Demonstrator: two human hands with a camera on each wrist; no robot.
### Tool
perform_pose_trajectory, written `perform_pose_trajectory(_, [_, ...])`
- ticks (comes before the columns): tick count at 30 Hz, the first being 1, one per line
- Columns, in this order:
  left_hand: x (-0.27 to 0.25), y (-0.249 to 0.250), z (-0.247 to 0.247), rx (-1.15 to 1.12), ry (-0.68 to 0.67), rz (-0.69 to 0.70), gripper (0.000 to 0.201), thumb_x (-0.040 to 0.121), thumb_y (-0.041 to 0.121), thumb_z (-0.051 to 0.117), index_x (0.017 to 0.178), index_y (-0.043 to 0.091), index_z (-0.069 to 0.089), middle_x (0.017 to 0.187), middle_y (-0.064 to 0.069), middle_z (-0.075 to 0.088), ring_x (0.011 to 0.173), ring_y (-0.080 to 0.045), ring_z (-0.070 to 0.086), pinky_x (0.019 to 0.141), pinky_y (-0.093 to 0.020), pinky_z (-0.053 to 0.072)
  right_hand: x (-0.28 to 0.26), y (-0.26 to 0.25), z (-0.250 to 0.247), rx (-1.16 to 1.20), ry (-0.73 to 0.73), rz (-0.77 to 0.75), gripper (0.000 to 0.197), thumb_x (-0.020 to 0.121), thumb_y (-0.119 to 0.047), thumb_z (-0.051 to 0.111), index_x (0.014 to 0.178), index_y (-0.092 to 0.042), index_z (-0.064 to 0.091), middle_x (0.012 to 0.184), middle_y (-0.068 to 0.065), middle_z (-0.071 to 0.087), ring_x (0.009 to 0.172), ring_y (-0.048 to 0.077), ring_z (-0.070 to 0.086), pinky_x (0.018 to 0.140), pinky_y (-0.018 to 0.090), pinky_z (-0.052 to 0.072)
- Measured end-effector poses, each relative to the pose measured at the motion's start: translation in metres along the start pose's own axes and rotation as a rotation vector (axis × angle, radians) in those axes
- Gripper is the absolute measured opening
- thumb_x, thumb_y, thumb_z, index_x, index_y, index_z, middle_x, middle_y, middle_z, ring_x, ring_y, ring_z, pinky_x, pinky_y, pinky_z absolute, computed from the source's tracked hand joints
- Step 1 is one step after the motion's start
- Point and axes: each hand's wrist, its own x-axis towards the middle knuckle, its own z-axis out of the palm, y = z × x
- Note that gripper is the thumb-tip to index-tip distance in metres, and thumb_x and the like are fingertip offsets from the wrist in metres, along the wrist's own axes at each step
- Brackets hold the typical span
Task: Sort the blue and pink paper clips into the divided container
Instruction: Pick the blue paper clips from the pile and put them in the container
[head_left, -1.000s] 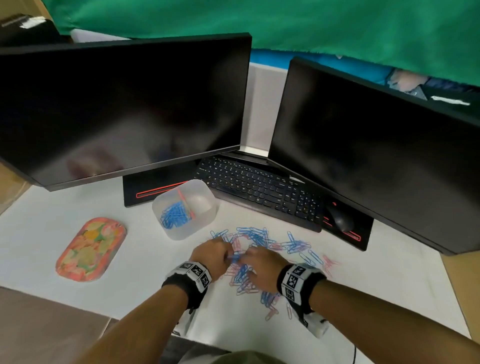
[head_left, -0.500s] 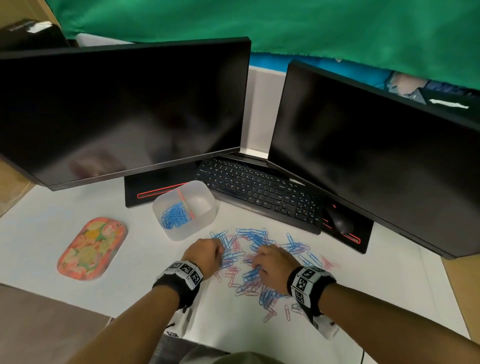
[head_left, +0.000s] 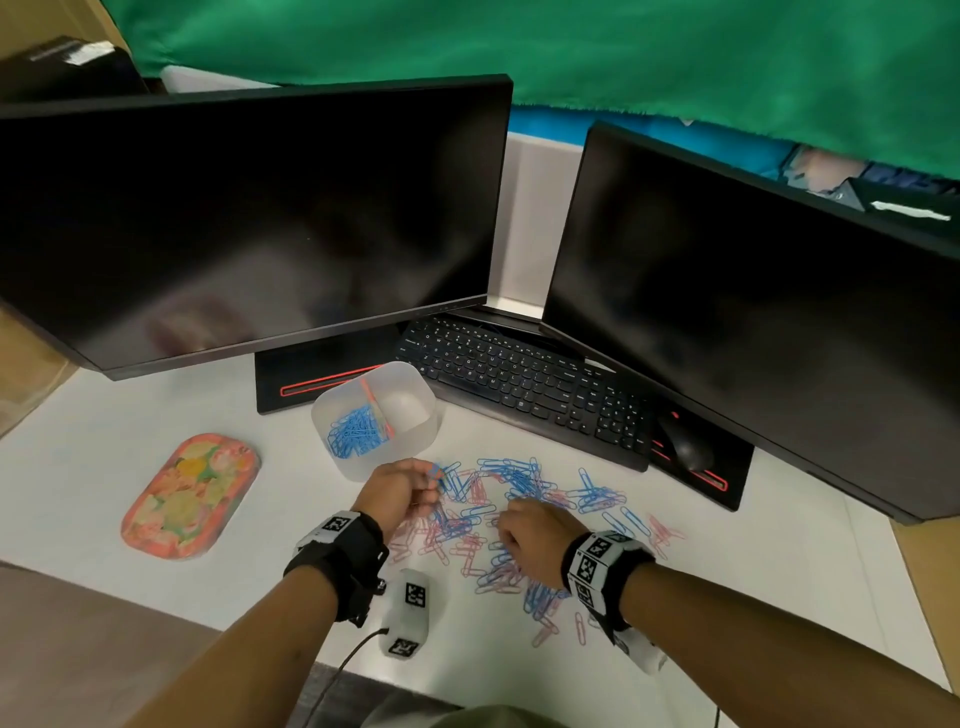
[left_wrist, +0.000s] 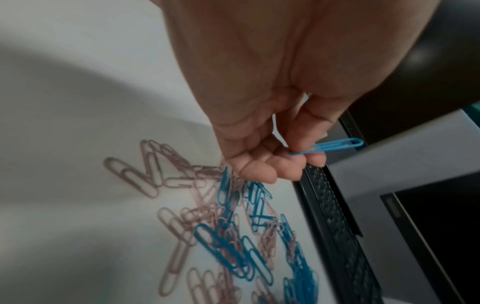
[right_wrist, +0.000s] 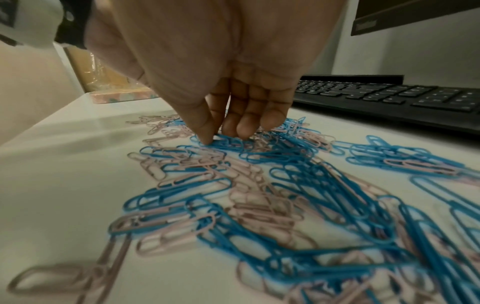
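A heap of blue and pink paper clips (head_left: 498, 525) (right_wrist: 272, 185) lies spread on the white desk in front of me. My left hand (head_left: 402, 493) (left_wrist: 298, 156) is lifted just above the heap's left edge and pinches one blue paper clip (left_wrist: 335, 145) (head_left: 434, 472) between thumb and fingers. My right hand (head_left: 524, 535) (right_wrist: 226, 131) is down on the heap, its thumb and fingertips touching blue clips; whether it grips one I cannot tell. The translucent divided container (head_left: 382, 452) stands just beyond the left hand, with several blue clips (head_left: 358, 434) in its left compartment and its right compartment looking bare.
A flowered oval tray (head_left: 189, 496) lies at the left. A black keyboard (head_left: 530, 387) and mouse (head_left: 685, 447) sit behind the heap, under two dark monitors (head_left: 249, 218) (head_left: 753, 312). A white tagged block (head_left: 410, 613) with a cable lies near the desk's front edge.
My left hand has risen from the heap and drawn left toward the container with one blue clip pinched. The right hand has stayed on the heap, shifting slightly right.
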Motion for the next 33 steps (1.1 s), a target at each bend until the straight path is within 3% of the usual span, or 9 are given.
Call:
perform_pose_trajectory(4, [0.004,0.002,0.002,-0.190,0.005,-0.085,0.027,0.083,-0.006,0.029,0.071,0.006,0.049,0.067,-0.011,0.047,0.061,-0.026,0.052,0.048,-0.024,0.051,0.000,-0.003,-0.009,0.195,0.039,0.086,0.018,0.084,-0.009,0.043,0.075,-0.022,0.051,0.087,-0.003,0.059,0.089,0.017,0.057,0.075,0.032,0.051])
perform_pose_trajectory(8, [0.004,0.002,0.008,-0.278,-0.031,-0.104,0.025,0.078,-0.004,0.026,0.070,0.009,0.046,0.064,-0.007,0.048,0.050,-0.021,0.051,0.055,-0.027,0.048,0.006,-0.001,-0.014,0.545,0.119,0.304,0.017,0.087,-0.008,0.050,0.084,-0.022,0.060,0.077,-0.002,0.062,0.068,0.012,0.057,0.062,0.021,0.048])
perform_pose_trajectory(12, [0.004,0.003,0.013,-0.267,-0.076,-0.078,0.013,0.070,0.004,0.035,0.070,0.010,0.046,0.065,-0.007,0.049,0.050,-0.020,0.050,0.059,-0.029,0.042,0.014,0.004,-0.021,0.904,0.090,0.418,0.025,0.088,0.002,0.051,0.099,-0.018,0.060,0.075,0.006,0.060,0.063,0.017,0.059,0.068,0.032,0.055])
perform_pose_trajectory(16, [0.010,0.002,0.013,-0.227,-0.046,-0.070,0.026,0.091,0.018,0.040,0.067,0.012,0.049,0.056,-0.003,0.049,0.045,-0.017,0.047,0.054,-0.028,0.040,0.011,0.001,-0.030,1.462,0.071,0.534,0.026,0.092,0.006,0.041,0.100,-0.004,0.063,0.081,0.018,0.062,0.072,0.032,0.068,0.070,0.041,0.059])
perform_pose_trajectory(19, [0.012,-0.001,0.013,-0.144,-0.007,-0.050,0.033,0.096,0.015,0.036,0.066,0.010,0.048,0.055,-0.007,0.044,0.044,-0.019,0.039,0.050,-0.027,0.032,0.011,0.001,-0.032,1.657,0.080,0.612,0.026,0.090,0.000,0.036,0.098,-0.001,0.061,0.074,0.013,0.056,0.067,0.034,0.066,0.062,0.038,0.057])
perform_pose_trajectory(22, [0.012,-0.009,0.011,0.021,0.003,-0.007,0.026,0.086,0.002,0.036,0.066,0.005,0.053,0.054,-0.010,0.044,0.045,-0.020,0.036,0.050,-0.026,0.029,0.012,0.002,-0.034,1.627,0.046,0.677,0.019,0.089,-0.012,0.041,0.089,-0.005,0.058,0.065,0.006,0.050,0.052,0.023,0.054,0.054,0.029,0.048])
perform_pose_trajectory(25, [0.013,-0.013,0.011,0.118,-0.005,-0.039,0.020,0.083,0.001,0.045,0.066,0.005,0.054,0.055,-0.010,0.045,0.045,-0.020,0.037,0.051,-0.028,0.032,0.013,0.001,-0.033,1.471,0.003,0.711,0.012,0.088,-0.014,0.049,0.079,-0.006,0.053,0.059,0.005,0.046,0.046,0.020,0.042,0.047,0.023,0.035])
perform_pose_trajectory(30, [0.009,-0.018,0.015,0.189,-0.018,-0.092,0.017,0.086,0.000,0.051,0.071,0.004,0.058,0.055,-0.011,0.044,0.046,-0.020,0.042,0.052,-0.028,0.042,0.014,0.003,-0.029,1.270,-0.015,0.657,0.014,0.088,-0.012,0.051,0.074,-0.009,0.050,0.061,0.006,0.046,0.048,0.019,0.042,0.049,0.024,0.033])
perform_pose_trajectory(33, [0.011,-0.024,0.015,0.494,-0.037,0.047,0.007,0.083,0.008,0.060,0.078,0.011,0.064,0.062,-0.002,0.053,0.052,-0.014,0.047,0.055,-0.022,0.041,0.014,0.004,-0.027,1.179,-0.013,0.622,0.018,0.089,-0.014,0.052,0.072,-0.012,0.048,0.062,0.006,0.046,0.047,0.019,0.042,0.048,0.025,0.032])
